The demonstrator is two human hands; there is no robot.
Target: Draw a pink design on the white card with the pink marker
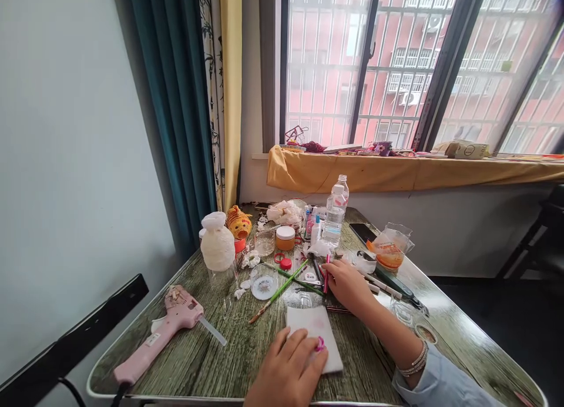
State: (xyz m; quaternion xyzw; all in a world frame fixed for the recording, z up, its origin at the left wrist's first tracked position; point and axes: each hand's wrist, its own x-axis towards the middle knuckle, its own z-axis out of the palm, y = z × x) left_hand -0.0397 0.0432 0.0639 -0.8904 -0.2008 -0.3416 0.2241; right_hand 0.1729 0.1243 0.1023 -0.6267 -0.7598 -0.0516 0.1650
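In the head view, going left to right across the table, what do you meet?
Pink glue gun → white yarn-wrapped bottle → green stick → left hand on the white pad → right hand at a red pen → plastic bag with orange contents.

Barred window [396, 60], teal curtain [176, 101], pale wall [66, 131]

Left hand [288, 369]: laid palm down, fingers [308, 349] spread flat and pressed downward, near the surface's front edge.
Right hand [348, 283]: extended farther from that edge, fingers curled closed around something thin.
Right forearm: stretched diagonally, wrist bent slightly.
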